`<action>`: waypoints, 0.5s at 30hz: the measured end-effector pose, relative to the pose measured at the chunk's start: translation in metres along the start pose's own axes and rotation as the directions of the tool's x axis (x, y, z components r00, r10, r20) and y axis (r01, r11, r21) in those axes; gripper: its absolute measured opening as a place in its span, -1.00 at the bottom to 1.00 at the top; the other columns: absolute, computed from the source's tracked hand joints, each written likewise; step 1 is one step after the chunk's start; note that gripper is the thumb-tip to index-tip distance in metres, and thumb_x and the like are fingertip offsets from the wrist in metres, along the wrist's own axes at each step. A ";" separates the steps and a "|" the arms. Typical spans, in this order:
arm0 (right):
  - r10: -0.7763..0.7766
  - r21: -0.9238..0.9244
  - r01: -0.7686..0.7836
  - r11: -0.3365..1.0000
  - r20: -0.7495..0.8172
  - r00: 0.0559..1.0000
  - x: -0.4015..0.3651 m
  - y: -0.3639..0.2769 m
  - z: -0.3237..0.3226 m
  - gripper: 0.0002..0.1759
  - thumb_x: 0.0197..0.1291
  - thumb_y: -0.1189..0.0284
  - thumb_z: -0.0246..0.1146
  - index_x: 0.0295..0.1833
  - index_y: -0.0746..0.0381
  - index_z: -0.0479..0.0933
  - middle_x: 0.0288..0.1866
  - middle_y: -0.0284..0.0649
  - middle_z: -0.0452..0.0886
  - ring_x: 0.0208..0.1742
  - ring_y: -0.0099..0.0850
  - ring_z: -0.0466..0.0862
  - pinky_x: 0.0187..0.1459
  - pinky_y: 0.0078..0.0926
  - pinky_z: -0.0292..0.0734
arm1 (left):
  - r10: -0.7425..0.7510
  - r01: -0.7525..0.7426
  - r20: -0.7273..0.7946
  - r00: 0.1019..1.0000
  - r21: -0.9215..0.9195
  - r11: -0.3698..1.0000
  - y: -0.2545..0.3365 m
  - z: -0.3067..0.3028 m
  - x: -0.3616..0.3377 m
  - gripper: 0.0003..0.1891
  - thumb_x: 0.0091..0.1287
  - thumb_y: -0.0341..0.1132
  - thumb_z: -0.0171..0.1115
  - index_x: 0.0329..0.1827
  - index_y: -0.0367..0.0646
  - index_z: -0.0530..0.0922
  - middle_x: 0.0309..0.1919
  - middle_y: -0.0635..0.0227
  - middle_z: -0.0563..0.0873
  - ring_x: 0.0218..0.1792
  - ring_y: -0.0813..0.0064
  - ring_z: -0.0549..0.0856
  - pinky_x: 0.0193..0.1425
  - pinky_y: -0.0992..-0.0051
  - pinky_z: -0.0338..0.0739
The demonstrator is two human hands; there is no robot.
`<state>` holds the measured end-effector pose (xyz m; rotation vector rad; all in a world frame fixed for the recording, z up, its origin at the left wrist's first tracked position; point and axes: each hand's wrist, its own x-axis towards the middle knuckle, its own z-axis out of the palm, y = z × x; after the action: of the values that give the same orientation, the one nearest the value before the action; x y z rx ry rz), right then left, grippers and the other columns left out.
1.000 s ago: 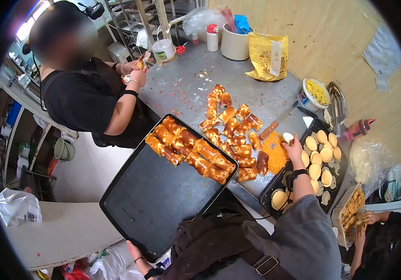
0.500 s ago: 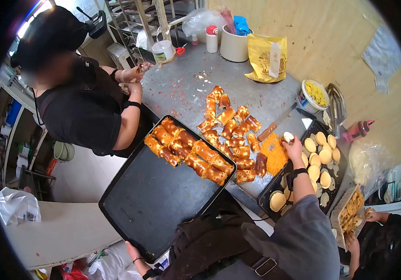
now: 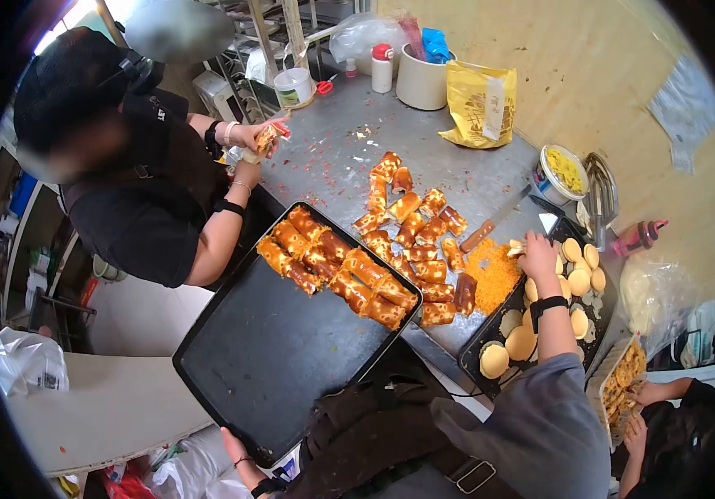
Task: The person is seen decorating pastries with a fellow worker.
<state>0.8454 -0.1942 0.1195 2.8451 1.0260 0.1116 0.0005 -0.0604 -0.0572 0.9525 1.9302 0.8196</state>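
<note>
My left hand (image 3: 239, 452) grips the near edge of a large black tray (image 3: 266, 366), held tilted against the steel table. Several glazed orange bread pieces (image 3: 332, 266) lie in rows at the tray's far end. More such pieces (image 3: 411, 224) sit on the table (image 3: 332, 158) just beyond. My right hand (image 3: 539, 258) holds a small pale bun piece (image 3: 514, 247) beside a pile of orange crumbs (image 3: 495, 273). It hovers at the edge of a second black tray (image 3: 474, 349) that holds round pale buns (image 3: 578, 279).
A co-worker in black (image 3: 150, 191) stands at the left and holds a bread piece (image 3: 263, 137) over the table. A knife (image 3: 490, 224), a yellow bag (image 3: 480, 104), a tub (image 3: 561, 170) and a white container (image 3: 420, 79) stand farther back. Another person's hands (image 3: 636, 407) work at a basket, lower right.
My right hand has shifted slightly right, over the bun tray's edge, still holding the bun piece. The co-worker has leaned in and their hands have moved right over the table.
</note>
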 end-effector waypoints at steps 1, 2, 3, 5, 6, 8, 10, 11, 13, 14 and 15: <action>-0.030 -0.067 0.029 0.997 -0.013 0.999 0.004 0.001 0.005 -0.53 -0.16 0.46 0.28 -0.02 0.12 0.38 -0.11 -0.15 0.54 -0.01 -0.19 0.54 0.17 0.06 0.19 | -0.002 0.002 -0.008 1.000 -0.016 1.000 -0.003 0.001 0.001 -0.33 0.43 0.10 -0.24 0.14 -0.48 0.40 0.04 0.11 0.56 0.01 0.33 0.51 0.15 0.39 0.33; -0.063 -0.081 0.061 0.995 -0.017 0.998 0.007 0.000 0.010 -0.49 -0.17 0.44 0.30 0.00 0.11 0.37 -0.13 -0.15 0.54 -0.02 -0.20 0.54 0.15 0.03 0.20 | -0.006 0.006 -0.006 1.000 -0.013 1.000 -0.005 0.001 0.003 -0.33 0.43 0.09 -0.24 0.13 -0.48 0.40 0.04 0.11 0.56 0.01 0.33 0.51 0.15 0.39 0.33; -0.095 -0.096 0.093 0.991 -0.021 0.995 0.009 -0.002 0.014 -0.46 -0.17 0.42 0.32 0.02 0.10 0.36 -0.15 -0.16 0.55 -0.03 -0.21 0.54 0.13 -0.01 0.22 | -0.010 0.010 -0.003 1.000 -0.011 1.000 -0.005 0.001 0.003 -0.33 0.43 0.09 -0.24 0.13 -0.48 0.41 0.04 0.11 0.56 0.01 0.33 0.51 0.16 0.39 0.33; -0.132 -0.077 0.131 0.988 -0.012 0.991 0.012 -0.006 0.020 -0.43 -0.18 0.39 0.35 0.04 0.09 0.35 -0.18 -0.17 0.55 -0.05 -0.21 0.55 0.10 -0.04 0.24 | -0.008 0.008 0.000 1.000 -0.012 1.000 -0.005 0.001 0.004 -0.33 0.43 0.09 -0.24 0.11 -0.49 0.42 0.03 0.11 0.57 0.01 0.33 0.51 0.16 0.39 0.33; -0.136 -0.045 0.136 0.990 0.000 0.991 0.011 -0.009 0.024 -0.44 -0.17 0.38 0.35 0.04 0.10 0.35 -0.18 -0.16 0.56 -0.05 -0.21 0.55 0.10 -0.05 0.24 | -0.002 0.002 0.000 1.000 -0.016 1.000 -0.006 0.001 0.005 -0.34 0.43 0.09 -0.24 0.11 -0.49 0.42 0.02 0.11 0.57 0.01 0.33 0.51 0.16 0.39 0.33; -0.138 0.006 0.138 0.990 -0.003 0.990 0.009 -0.012 0.027 -0.44 -0.17 0.37 0.36 0.03 0.10 0.35 -0.19 -0.16 0.56 -0.07 -0.19 0.55 0.09 -0.07 0.25 | 0.010 -0.010 0.023 1.000 -0.020 1.000 -0.009 0.000 0.006 -0.32 0.42 0.11 -0.23 0.12 -0.47 0.41 0.02 0.16 0.57 0.01 0.35 0.51 0.16 0.40 0.33; -0.131 0.044 0.133 0.990 -0.031 0.991 0.009 -0.013 0.029 -0.44 -0.17 0.37 0.36 0.03 0.11 0.35 -0.21 -0.15 0.57 -0.09 -0.17 0.56 0.08 -0.12 0.26 | 0.023 -0.021 0.068 0.997 -0.020 1.000 -0.005 -0.002 0.004 -0.30 0.40 0.16 -0.21 0.17 -0.42 0.39 0.03 0.25 0.55 0.01 0.40 0.50 0.16 0.41 0.33; -0.107 0.078 0.111 0.991 -0.055 0.993 0.009 -0.012 0.029 -0.43 -0.18 0.38 0.37 0.03 0.12 0.35 -0.22 -0.14 0.57 -0.10 -0.16 0.56 0.06 -0.15 0.28 | 0.020 -0.019 0.050 0.999 -0.010 1.000 -0.004 -0.002 0.002 -0.31 0.41 0.13 -0.22 0.14 -0.44 0.40 0.03 0.21 0.56 0.00 0.39 0.51 0.15 0.41 0.33; -0.053 0.148 0.067 0.987 -0.099 0.994 0.010 -0.010 0.028 -0.42 -0.18 0.39 0.37 0.03 0.13 0.34 -0.24 -0.14 0.57 -0.13 -0.14 0.56 0.02 -0.20 0.32 | 0.015 -0.015 0.017 1.000 0.011 1.000 0.008 0.003 -0.004 -0.34 0.44 0.07 -0.24 0.10 -0.49 0.43 0.02 0.12 0.58 0.00 0.37 0.51 0.15 0.40 0.34; -0.047 0.142 0.059 0.988 -0.086 0.995 0.009 -0.010 0.032 -0.42 -0.18 0.39 0.37 0.04 0.14 0.34 -0.25 -0.13 0.58 -0.13 -0.13 0.57 0.00 -0.21 0.33 | 0.011 -0.011 0.014 1.000 -0.013 1.000 0.010 0.006 -0.007 -0.34 0.43 0.08 -0.24 0.10 -0.48 0.43 0.02 0.13 0.58 0.00 0.37 0.51 0.15 0.40 0.34; -0.042 0.136 0.052 0.989 -0.072 0.996 0.008 -0.011 0.038 -0.41 -0.18 0.40 0.37 0.04 0.15 0.33 -0.25 -0.12 0.58 -0.13 -0.12 0.57 -0.02 -0.23 0.34 | 0.008 -0.008 0.010 1.000 -0.037 0.999 0.012 0.007 -0.008 -0.34 0.43 0.08 -0.23 0.10 -0.48 0.43 0.01 0.13 0.58 0.00 0.37 0.51 0.15 0.40 0.34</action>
<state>0.8488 -0.1835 0.0807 2.9566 1.1569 0.1416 0.0138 -0.0601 -0.0476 0.9413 1.8970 0.8504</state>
